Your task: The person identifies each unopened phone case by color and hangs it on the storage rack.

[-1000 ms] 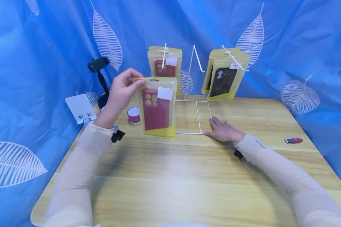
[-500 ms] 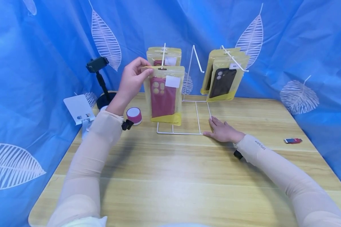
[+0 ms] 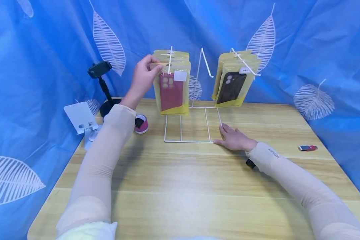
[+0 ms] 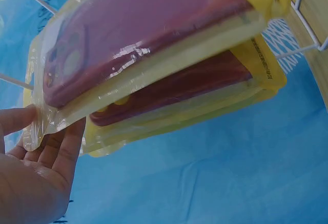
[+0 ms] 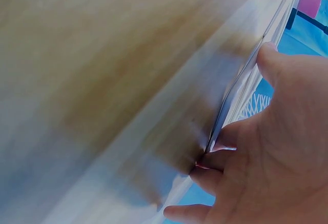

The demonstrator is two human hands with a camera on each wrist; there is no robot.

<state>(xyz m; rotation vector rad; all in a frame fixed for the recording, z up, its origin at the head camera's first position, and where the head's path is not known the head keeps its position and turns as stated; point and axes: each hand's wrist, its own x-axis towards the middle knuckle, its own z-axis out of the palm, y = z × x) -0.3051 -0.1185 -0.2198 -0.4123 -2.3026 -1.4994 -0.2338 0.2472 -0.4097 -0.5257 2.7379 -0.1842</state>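
On the left hook of the white wire rack, a red phone case in a yellow pouch hung in front of more pouches of the same kind. The left hand pinched that front pouch by its top left corner, thumb in front and fingers behind; the left wrist view showed the fingers lying against the pouch's back, with a second red-case pouch close behind it. Whether the hook ran fully through the pouch's hole could not be told.

The right hand lay flat on the table, fingers straight and gripping nothing, its fingertips touching the near right corner of the rack's base. In the right wrist view a fingertip pressed against the white wire.

On the right hook hung pouches with a black case. The middle hook stood bare. Left of the rack sat a small pink roll, a white phone stand and a black holder on a pole. Well apart to the right lay a small red and blue item. A blue leaf-print cloth hung behind.
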